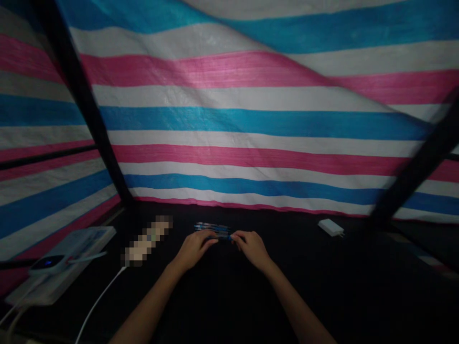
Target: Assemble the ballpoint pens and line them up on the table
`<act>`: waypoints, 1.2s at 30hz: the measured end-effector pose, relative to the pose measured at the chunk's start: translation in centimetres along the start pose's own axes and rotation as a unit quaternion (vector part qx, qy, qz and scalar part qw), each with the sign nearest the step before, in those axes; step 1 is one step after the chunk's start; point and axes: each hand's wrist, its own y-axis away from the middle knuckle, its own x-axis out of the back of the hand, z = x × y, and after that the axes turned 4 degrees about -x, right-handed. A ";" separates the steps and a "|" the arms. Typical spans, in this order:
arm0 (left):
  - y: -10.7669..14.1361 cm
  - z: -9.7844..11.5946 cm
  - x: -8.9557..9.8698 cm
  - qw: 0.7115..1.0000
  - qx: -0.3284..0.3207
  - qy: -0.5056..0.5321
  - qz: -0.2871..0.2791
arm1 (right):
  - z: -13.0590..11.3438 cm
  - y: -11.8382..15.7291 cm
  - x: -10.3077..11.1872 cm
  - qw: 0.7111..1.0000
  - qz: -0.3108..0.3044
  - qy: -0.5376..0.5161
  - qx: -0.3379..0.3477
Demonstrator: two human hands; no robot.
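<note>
My left hand [195,249] and my right hand [252,249] meet at the middle of a dark tabletop [229,296], with their fingertips pinching a slim blue pen-like object [222,236] between them. Its exact shape is hard to tell in the dim light, and my fingers hide part of it. Just behind my hands lies a small bundle of similar blue-and-silver pens [211,227].
Left of my hands lies a pixelated, obscured object [148,240]. A white power bank with a blue light [48,263] sits on a pale box [86,243], trailing a white cable [100,298]. A white charger [330,227] lies at right. A striped tarpaulin [229,124] on dark poles encloses the back.
</note>
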 end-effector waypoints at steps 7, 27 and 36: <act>-0.1 -0.2 0.6 0.998 0.025 0.042 -0.044 | -0.3 0.4 -0.4 0.994 0.029 0.099 0.024; 0.4 0.0 -1.0 0.968 -0.189 -0.135 0.097 | -1.1 1.2 -0.7 0.992 0.011 0.066 0.108; 0.2 0.1 -0.4 0.978 -0.123 -0.137 0.099 | -1.4 0.9 -1.9 0.995 0.026 -0.016 0.097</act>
